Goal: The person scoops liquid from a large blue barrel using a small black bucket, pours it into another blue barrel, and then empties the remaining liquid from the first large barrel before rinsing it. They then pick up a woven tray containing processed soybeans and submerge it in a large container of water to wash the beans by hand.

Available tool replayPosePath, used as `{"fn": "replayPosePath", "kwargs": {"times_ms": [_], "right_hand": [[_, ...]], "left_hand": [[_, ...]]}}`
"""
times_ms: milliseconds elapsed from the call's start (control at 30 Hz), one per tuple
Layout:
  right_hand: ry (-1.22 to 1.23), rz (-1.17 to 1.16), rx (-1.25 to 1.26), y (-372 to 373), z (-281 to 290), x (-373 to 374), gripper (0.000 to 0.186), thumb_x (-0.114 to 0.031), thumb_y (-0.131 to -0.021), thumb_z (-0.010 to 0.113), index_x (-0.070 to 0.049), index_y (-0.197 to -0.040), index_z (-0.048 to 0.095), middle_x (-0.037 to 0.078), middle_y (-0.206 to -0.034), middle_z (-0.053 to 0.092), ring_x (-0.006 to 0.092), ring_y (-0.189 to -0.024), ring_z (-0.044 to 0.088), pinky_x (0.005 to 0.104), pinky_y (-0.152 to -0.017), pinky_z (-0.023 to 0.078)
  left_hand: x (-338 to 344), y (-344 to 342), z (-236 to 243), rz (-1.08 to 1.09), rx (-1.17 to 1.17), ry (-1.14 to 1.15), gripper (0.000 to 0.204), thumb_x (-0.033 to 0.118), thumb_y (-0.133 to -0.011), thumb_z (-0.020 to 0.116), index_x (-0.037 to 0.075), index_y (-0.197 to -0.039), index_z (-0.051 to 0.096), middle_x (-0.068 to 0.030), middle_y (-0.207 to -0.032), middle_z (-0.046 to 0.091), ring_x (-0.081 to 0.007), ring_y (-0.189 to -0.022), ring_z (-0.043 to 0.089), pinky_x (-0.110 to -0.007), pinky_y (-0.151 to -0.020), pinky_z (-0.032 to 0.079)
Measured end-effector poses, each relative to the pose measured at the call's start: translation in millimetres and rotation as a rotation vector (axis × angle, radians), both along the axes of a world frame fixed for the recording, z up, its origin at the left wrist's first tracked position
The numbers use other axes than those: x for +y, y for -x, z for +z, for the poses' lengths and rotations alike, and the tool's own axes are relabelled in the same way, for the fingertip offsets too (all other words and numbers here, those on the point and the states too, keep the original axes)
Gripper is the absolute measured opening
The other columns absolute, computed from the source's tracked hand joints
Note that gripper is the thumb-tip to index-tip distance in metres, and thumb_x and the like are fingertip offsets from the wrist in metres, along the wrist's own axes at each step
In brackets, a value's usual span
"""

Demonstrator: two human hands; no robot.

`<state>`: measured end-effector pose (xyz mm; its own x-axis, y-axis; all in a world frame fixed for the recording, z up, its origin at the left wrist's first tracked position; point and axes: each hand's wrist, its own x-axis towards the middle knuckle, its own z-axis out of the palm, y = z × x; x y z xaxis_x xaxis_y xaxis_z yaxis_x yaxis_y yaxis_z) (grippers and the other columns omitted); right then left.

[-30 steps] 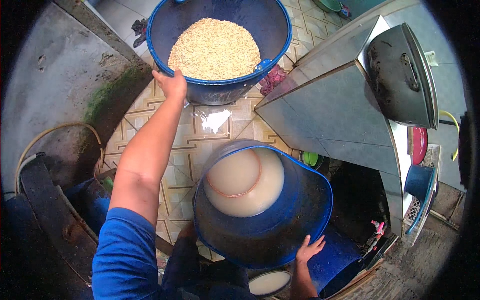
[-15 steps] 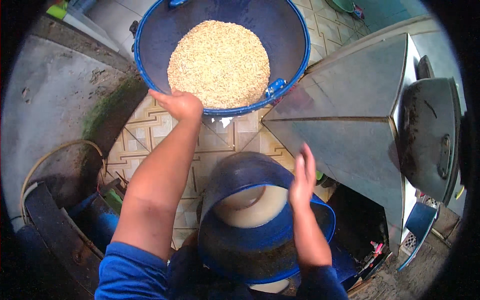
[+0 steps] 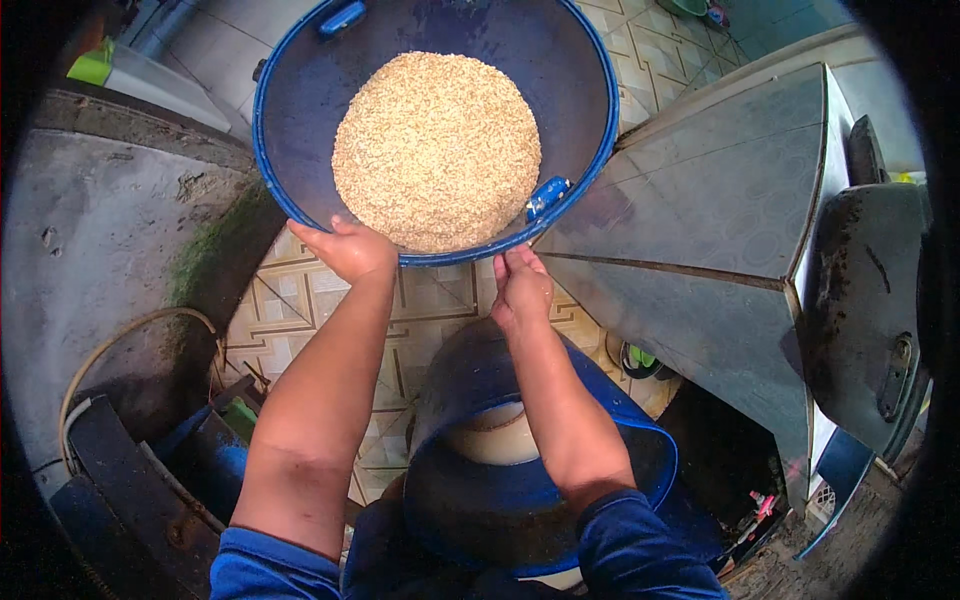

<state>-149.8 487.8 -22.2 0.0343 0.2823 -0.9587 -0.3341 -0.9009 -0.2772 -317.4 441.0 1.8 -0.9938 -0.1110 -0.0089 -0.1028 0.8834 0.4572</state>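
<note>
My left hand [image 3: 355, 245] grips the near-left rim of a large blue tub [image 3: 570, 110], which holds a mound of pale, small-grained material [image 3: 436, 150]. Fingers of my right hand [image 3: 522, 285] are curled at the tub's near edge, right of the left one, partly hidden under it. Below my arms a dark blue barrel [image 3: 465, 365] with a wide, bent opening contains milky liquid [image 3: 485, 440]; my right forearm crosses over it.
A mossy concrete block [image 3: 120, 230] and a curved hose [image 3: 130, 335] are at left. On the right stands a grey tiled structure [image 3: 700, 220] with a dark metal vessel [image 3: 855, 300]. Pink-handled fittings [image 3: 762, 505] sit low right. The floor [image 3: 295, 305] is patterned tile.
My right hand has left the lower barrel and risen to the tub's near edge. The tub appears lower and closer in the picture, with my left hand still on its rim.
</note>
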Motion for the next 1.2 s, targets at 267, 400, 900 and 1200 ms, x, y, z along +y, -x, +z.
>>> {"fn": "replayPosePath", "kwargs": {"times_ms": [267,400,900,1200], "right_hand": [[-0.039,-0.126,0.013,-7,-10,-8,0.026,0.0,-0.083,0.064,0.0,-0.106,0.051,0.008,-0.1,0.057,0.0182,-0.087,0.058,0.0296,-0.079,0.052],[-0.009,-0.146,0.173,-3,4,-7,0.026,-0.001,-0.083,0.064,-0.001,-0.106,0.05,0.009,-0.094,0.058,0.0193,-0.085,0.06,0.0299,-0.078,0.052],[-0.223,-0.03,-0.309,-11,-20,85,0.039,-0.004,-0.089,0.041,-0.002,-0.128,0.044,0.013,-0.118,0.054,0.0223,-0.102,0.054,0.0349,-0.088,0.044],[-0.384,0.233,-0.178,-35,-116,72,0.035,-0.014,-0.095,0.052,-0.003,-0.129,0.053,0.008,-0.108,0.065,0.0141,-0.086,0.062,0.0257,-0.074,0.049]], "left_hand": [[2,-1,-1,-0.021,-0.017,-0.044,0.064,0.006,-0.092,0.047,-0.004,-0.145,0.012,-0.0307,-0.144,0.026,-0.0424,-0.132,0.031,-0.044,-0.111,0.026],[7,-3,3,-0.002,-0.049,-0.018,0.064,0.007,-0.092,0.047,-0.005,-0.144,0.011,-0.032,-0.142,0.027,-0.0434,-0.131,0.032,-0.044,-0.11,0.027],[-14,4,-8,-0.016,0.035,0.04,0.061,0.004,-0.093,0.046,-0.006,-0.143,0.013,-0.0307,-0.14,0.034,-0.042,-0.126,0.041,-0.043,-0.106,0.033],[-7,1,-7,-0.02,-0.022,-0.069,0.065,0.006,-0.091,0.047,-0.005,-0.144,0.011,-0.0284,-0.147,0.022,-0.0405,-0.135,0.027,-0.043,-0.113,0.022]]}}
